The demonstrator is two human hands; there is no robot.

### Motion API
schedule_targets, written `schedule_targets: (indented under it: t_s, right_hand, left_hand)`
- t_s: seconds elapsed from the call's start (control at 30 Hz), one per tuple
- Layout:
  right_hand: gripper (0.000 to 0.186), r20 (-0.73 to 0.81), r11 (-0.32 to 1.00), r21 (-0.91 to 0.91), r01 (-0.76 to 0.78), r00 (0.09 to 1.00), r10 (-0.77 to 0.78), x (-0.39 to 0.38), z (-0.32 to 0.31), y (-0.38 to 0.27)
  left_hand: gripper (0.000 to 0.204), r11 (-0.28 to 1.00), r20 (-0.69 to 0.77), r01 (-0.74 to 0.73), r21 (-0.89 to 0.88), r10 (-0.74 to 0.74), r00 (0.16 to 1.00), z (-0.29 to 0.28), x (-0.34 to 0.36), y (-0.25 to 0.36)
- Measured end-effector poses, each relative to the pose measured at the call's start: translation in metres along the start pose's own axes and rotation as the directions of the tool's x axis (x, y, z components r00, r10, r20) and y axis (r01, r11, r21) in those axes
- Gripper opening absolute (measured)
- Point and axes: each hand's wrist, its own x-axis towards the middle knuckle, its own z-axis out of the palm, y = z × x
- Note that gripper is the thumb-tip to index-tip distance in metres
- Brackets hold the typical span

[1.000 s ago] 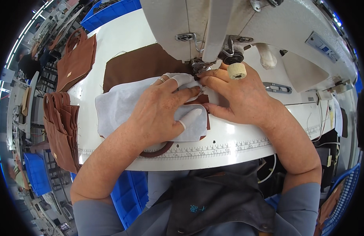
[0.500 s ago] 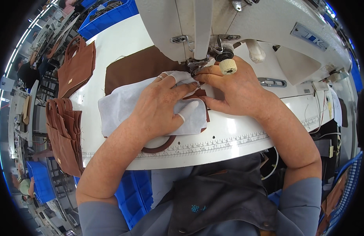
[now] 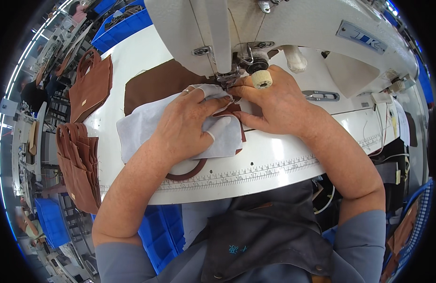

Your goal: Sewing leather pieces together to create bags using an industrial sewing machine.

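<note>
A brown fabric piece with white lining [image 3: 141, 123] lies under the needle area of a sewing machine [image 3: 303, 33]. My left hand [image 3: 187, 120], with white finger covers on some fingers and a ring, presses and grips the piece close to the presser foot [image 3: 226, 81]. Its index finger reaches toward the foot while the thumb rests on the lining. My right hand [image 3: 274, 104] pinches the piece's edge right beside the foot; its fingertips are partly hidden there. A brown loop handle [image 3: 187, 174] sticks out below the lining. Behind it spreads a flat brown panel [image 3: 156, 80].
Stacked brown bags with handles [image 3: 78, 165] and another brown bag [image 3: 91, 87] lie at the table's left. A ruler strip [image 3: 255, 173] runs along the front edge. A metal slide plate [image 3: 321, 95] is right of my hand. A blue bin [image 3: 123, 26] stands at the far left.
Both hands stay at the presser foot, with the fabric between them. The machine appears slightly farther left in the picture; the fabric has shifted slightly under my hands.
</note>
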Motion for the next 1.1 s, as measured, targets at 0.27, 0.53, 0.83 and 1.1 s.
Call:
schedule_targets:
  t_s: [0.27, 0.53, 0.83, 1.1]
  right_hand:
    - [0.039, 0.035, 0.986, 0.164, -0.031, 0.999, 0.025, -0.002, 0.002, 0.013]
    - [0.034, 0.040, 0.997, 0.058, 0.043, 0.998, -0.045, -0.004, 0.000, 0.010]
    - [0.030, 0.059, 0.978, 0.208, -0.002, 0.998, -0.010, -0.005, 0.000, 0.010]
    - [0.009, -0.043, 0.976, 0.149, 0.158, 0.987, -0.153, -0.002, -0.001, 0.012]
  left_hand:
    - [0.056, 1.000, -0.014, 0.007, 0.001, -0.007, 1.000, 0.001, 0.001, 0.000]
    - [0.056, 0.998, -0.091, -0.051, 0.047, 0.055, 0.994, 0.007, 0.001, -0.002]
    - [0.044, 0.987, -0.024, -0.043, 0.155, 0.047, 0.999, 0.003, 0.000, 0.006]
    - [0.048, 0.998, -0.087, -0.017, 0.062, 0.022, 0.996, 0.002, 0.006, 0.009]
